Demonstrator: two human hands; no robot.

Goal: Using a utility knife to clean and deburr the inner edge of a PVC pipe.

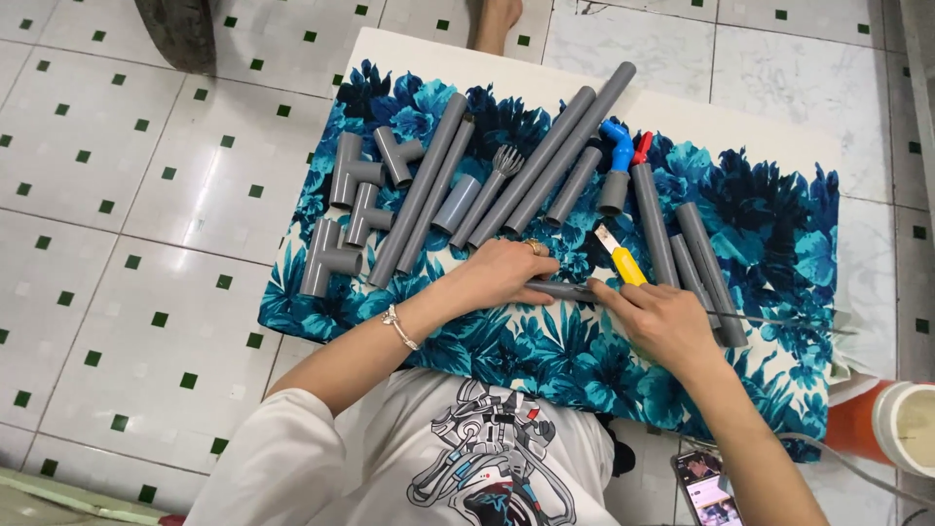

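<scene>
My left hand (502, 271) lies palm down on a short grey pipe (563, 289) in the middle of the blue floral cloth (779, 234), pinning it flat. My right hand (662, 321) touches the same pipe at its right end, fingers curled; the blade of a yellow-handled knife (621, 258) lies just above it. Whether the right hand grips the pipe or only presses it is hard to tell. A ring and a bracelet are on my left hand and wrist.
Long grey pipes (545, 156), several grey tee fittings (346, 205), a short coupling (456, 203), a blue elbow (617, 144) and a red-handled valve (642, 148) lie on the cloth. A phone (706, 487) and an orange container (881, 424) sit at lower right. Tiled floor surrounds the board.
</scene>
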